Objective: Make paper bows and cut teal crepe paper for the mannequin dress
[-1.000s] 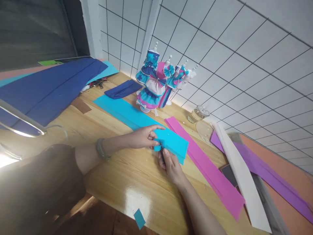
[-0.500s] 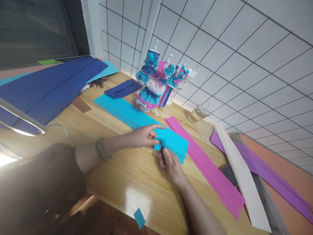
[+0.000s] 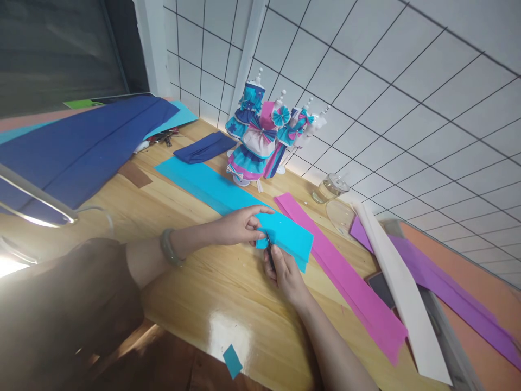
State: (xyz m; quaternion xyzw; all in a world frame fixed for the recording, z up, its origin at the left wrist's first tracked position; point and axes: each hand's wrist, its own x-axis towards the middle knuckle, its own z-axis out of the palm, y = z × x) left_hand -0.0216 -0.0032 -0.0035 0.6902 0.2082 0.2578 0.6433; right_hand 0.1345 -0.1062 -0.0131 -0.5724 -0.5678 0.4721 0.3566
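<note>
My left hand (image 3: 245, 225) pinches a small bright blue piece of crepe paper (image 3: 261, 243) between thumb and fingers, its index finger stretched out above. In my right hand (image 3: 284, 270) is a pair of dark-handled scissors (image 3: 271, 255), the blades pointing up at the small piece. Most of the scissors is hidden by my fingers. Beneath and behind both hands lies a long bright blue crepe paper strip (image 3: 215, 187), running diagonally over the wooden table (image 3: 195, 304). A pink strip (image 3: 345, 282) lies just right of it.
Several small dress forms in paper dresses (image 3: 256, 141) stand at the back, near a glass jar (image 3: 330, 188). White (image 3: 401, 293) and purple strips (image 3: 443, 293) lie at right, over a phone (image 3: 381, 288). Dark blue paper (image 3: 89, 141) covers the left. A teal scrap (image 3: 232, 361) sits at the front edge.
</note>
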